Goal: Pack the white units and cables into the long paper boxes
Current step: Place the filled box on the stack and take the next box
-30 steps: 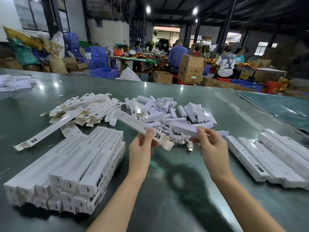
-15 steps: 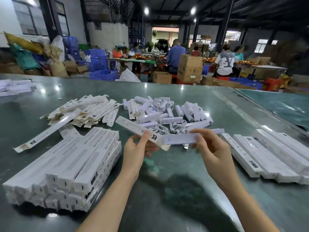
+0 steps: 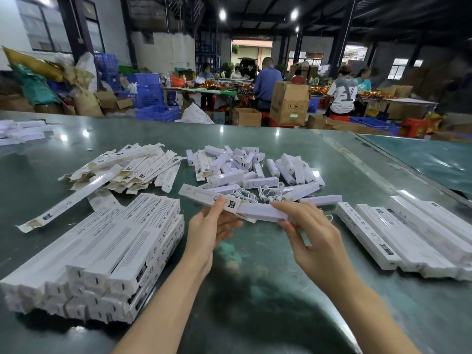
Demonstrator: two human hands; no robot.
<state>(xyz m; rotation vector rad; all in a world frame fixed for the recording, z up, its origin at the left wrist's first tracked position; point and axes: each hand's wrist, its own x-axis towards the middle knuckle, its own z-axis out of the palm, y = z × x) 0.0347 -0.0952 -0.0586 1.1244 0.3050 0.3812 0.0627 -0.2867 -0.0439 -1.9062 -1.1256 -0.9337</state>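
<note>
My left hand grips a long white paper box near its open right end, thumb on top. My right hand pinches a long white unit whose left end sits at or just inside the box's mouth. Behind them lies a heap of short white units and a tangle of white cables. Another long white unit lies just beyond my right hand.
A stack of long boxes lies at the near left, and a row of long boxes at the right. Flat unfolded boxes are heaped at the far left on the green table. People work at tables in the background.
My right hand lifted a long white unit from the pile and brought it left to the open end of the box. My left hand lowered the box slightly toward me.
</note>
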